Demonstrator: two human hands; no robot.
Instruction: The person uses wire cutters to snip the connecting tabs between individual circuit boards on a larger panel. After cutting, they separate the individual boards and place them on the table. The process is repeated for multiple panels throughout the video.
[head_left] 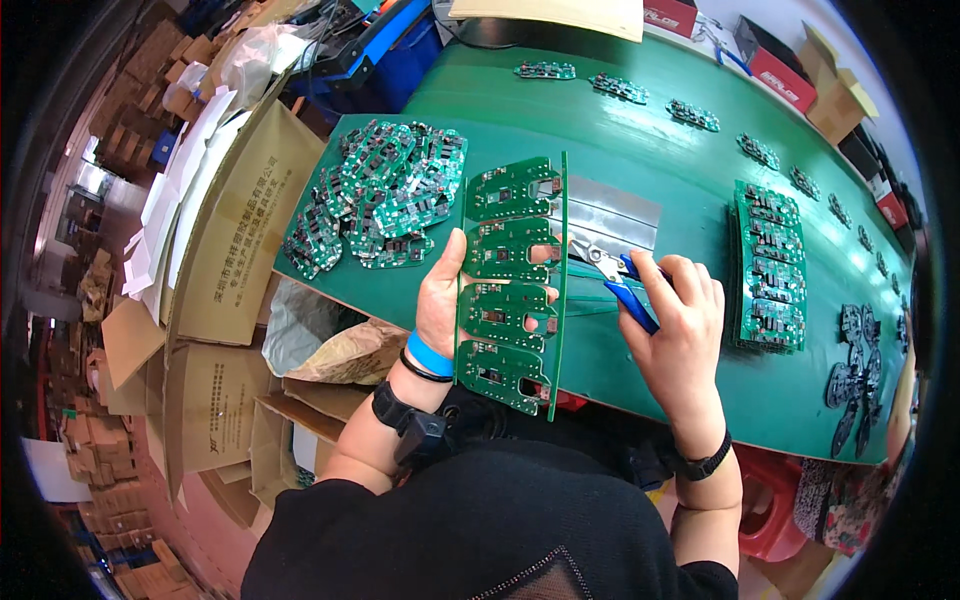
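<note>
Your left hand [440,300] is clamped on a green circuit-board panel [510,290], gripping it by its left edge, with fingertips showing through the notches on the right side. The panel is held up in front of you, over the near edge of the green tabletop [650,385], and carries four similar boards one above another, with a narrow green rail [562,300] along its right edge.

Your right hand [682,325] is closed around the blue handles of a small pair of cutters [630,290]. Their metal head points left and sits just beside the rail; you cannot tell from this view whether it touches. Your two hands are apart, one on either side of the rail.

Behind the cutters, a grey sheet [625,210] lies on the tabletop, and thin green strips [592,292] lie below it. To the left of the panel is a heap of separate boards [395,190], piled loosely. Well to the right of your right hand stands a stack of panels [770,268], with dark shaped parts [855,380] beyond it near the right end. A spaced row of boards [692,115] curves along the far side. At your left, an open cardboard box [235,230] stands beside the tabletop.
</note>
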